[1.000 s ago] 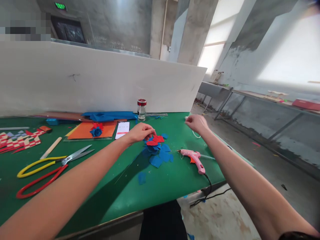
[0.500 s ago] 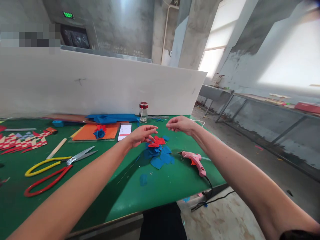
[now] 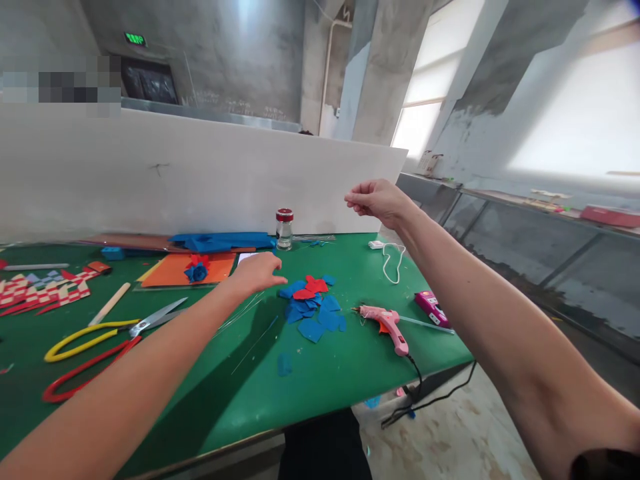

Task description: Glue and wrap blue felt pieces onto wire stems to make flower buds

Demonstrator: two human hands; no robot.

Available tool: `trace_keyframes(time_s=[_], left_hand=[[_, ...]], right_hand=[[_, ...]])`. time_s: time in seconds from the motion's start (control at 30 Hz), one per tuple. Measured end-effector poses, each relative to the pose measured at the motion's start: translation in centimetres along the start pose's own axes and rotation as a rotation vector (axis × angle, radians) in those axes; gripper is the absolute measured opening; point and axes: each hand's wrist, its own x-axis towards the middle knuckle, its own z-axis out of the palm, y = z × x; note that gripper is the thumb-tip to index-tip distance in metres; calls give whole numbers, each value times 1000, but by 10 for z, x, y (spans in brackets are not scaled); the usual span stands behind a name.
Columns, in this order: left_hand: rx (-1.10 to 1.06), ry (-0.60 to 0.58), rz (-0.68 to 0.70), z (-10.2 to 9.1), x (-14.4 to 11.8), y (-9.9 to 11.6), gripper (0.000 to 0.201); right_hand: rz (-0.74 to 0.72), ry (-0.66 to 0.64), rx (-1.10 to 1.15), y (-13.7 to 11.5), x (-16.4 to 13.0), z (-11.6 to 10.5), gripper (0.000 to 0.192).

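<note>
My left hand (image 3: 256, 273) is over the table, left of the cut petals, its thumb and fingers apart and nothing visible between them. It partly covers a phone (image 3: 246, 257). Up in front of the white board, my right hand (image 3: 375, 202) is closed in a pinch; whatever it may hold is too small to make out. Below and between the hands lie blue petals (image 3: 312, 329) with a few red petals (image 3: 316, 285) on top. A pink glue gun (image 3: 385, 320) rests on its stand to their right, a glue stick (image 3: 425, 324) in its back end.
Scissors (image 3: 137, 328) lie at left beside a wooden stick (image 3: 111, 303). A blue-and-red flower (image 3: 195, 272) sits on orange paper (image 3: 167, 270). Farther back are a red-lidded jar (image 3: 285, 230) and the white board (image 3: 215, 173). At right are a white cable (image 3: 393, 263) and a purple box (image 3: 430, 307).
My hands, close together above the petals before, have moved apart. The right has risen and gone right, still pinched; the left has shifted left, now covering part of the phone.
</note>
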Motion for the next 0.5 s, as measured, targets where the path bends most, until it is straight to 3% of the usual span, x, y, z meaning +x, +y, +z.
trace_keyframes(time_s=[0.1, 0.17, 0.27, 0.33, 0.4, 0.47, 0.5], left_hand=[[17, 78, 6, -19, -10, 7, 20], [-69, 152, 55, -30, -19, 17, 37], [-548, 206, 82, -40, -33, 42, 59], [-929, 83, 137, -43, -45, 60, 75], [-1110, -49, 160, -42, -66, 69, 61], [-1156, 11, 60, -37, -104, 62, 30], [-1134, 61, -23, -34, -130, 53, 26]], right_hand=[[10, -59, 1, -1, -9, 10, 17], [25, -124, 3, 0, -19, 20, 18], [26, -257, 20, -1, -42, 44, 18], [9, -377, 56, -5, -61, 63, 17], [-21, -499, 84, -10, -79, 79, 18], [-48, -618, 85, -15, -95, 85, 22], [-48, -674, 73, -16, -100, 84, 26]])
